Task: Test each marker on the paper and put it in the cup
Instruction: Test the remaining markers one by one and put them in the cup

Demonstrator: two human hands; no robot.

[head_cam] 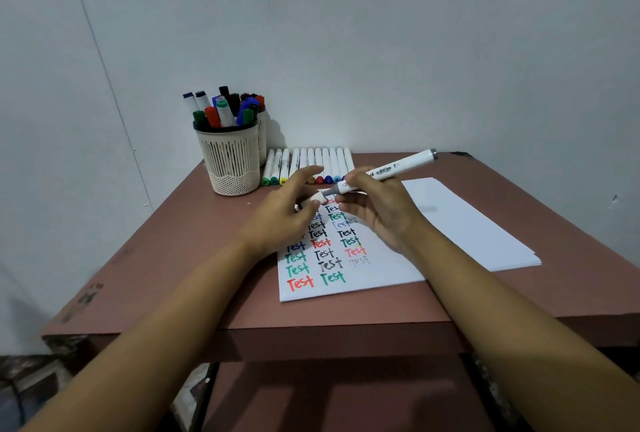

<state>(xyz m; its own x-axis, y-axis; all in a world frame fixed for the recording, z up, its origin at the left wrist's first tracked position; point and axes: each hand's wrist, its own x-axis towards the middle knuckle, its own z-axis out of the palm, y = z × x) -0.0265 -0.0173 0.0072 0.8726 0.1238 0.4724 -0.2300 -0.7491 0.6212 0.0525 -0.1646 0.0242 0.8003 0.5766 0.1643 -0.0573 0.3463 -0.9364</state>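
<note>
The counter [162, 258] stands with its back edge against the wall, and its widest bare stretch is on the left, running from the cup down to the front edge. A narrower bare strip lies between the written sheet [381, 275] and the front edge. On the right a stack of blank paper [467, 223] takes up most of the surface, its near corner reaching toward the right edge but staying on the counter. The pale slatted cup [230, 161] stands at the back left corner, crowded with upright markers capped in black, blue, red and green. A second holder [262, 133], also with markers in it, stands just behind it. Beside the cup a row of white markers [311, 161] lies along the back edge, coloured ends toward the person. Above the top of the written sheet, the right hand [374, 213] grips an uncapped white marker [398, 168], grey tip pointing left and down. The left hand [284, 213] pinches its small white cap [313, 204] just beside that tip, forefinger stretched out.
</note>
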